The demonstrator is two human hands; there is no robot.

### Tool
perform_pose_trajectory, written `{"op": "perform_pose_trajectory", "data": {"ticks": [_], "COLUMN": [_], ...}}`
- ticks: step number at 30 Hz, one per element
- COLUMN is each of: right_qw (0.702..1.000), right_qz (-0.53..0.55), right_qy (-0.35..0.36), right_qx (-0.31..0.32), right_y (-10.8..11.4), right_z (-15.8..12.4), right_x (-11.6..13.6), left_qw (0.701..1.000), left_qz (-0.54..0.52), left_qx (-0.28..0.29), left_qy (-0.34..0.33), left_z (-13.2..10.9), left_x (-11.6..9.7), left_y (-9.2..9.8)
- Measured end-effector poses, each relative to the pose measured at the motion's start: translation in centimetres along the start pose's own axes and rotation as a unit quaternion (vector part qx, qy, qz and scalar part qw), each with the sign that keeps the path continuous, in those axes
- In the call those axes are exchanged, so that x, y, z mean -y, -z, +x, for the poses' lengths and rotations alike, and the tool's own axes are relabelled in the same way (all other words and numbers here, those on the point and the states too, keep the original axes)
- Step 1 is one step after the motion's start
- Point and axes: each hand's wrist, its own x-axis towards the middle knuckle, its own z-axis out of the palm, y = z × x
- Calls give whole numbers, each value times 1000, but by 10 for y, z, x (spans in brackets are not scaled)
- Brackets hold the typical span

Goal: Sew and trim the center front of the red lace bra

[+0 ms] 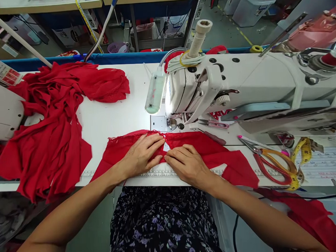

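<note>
A length of red fabric (217,150) with a lacy top edge lies along the front of the sewing machine table. My left hand (144,154) rests flat on it, fingers stretched out towards the middle. To the right, the fingers of my right hand (188,164) are curled and pinch the cloth; their tips are partly hidden. Between the two hands shows a small white patch (166,146), which I cannot identify. The needle area of the white sewing machine (172,123) is just beyond my hands, and the fabric's upper edge lies close to it.
A heap of red cloth (54,119) covers the left side. To the right lie orange-handled scissors (276,166), a yellow tape measure (305,150), thread snips (214,123) and a seam ripper-like tool (216,138). A printed ruler strip (155,174) runs along the front edge.
</note>
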Motion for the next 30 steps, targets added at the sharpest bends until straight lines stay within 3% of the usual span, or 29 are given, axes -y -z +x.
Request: {"op": "perform_pose_trajectory", "data": {"ticks": [18, 24, 30], "right_qw": [999, 1000, 1000], "right_qz": [2, 4, 6], "right_qy": [26, 18, 8], "right_qx": [-31, -21, -8], "right_y": [-5, -4, -2], "right_z": [-1, 1, 1], "right_x": [0, -1, -3], "left_qw": [997, 984, 980], "left_qz": [69, 62, 135], "left_qx": [0, -76, -45], "left_qy": [-22, -147, -140], "left_z": [-1, -7, 5], "left_x": [0, 2, 7], "left_y": [4, 7, 10]}}
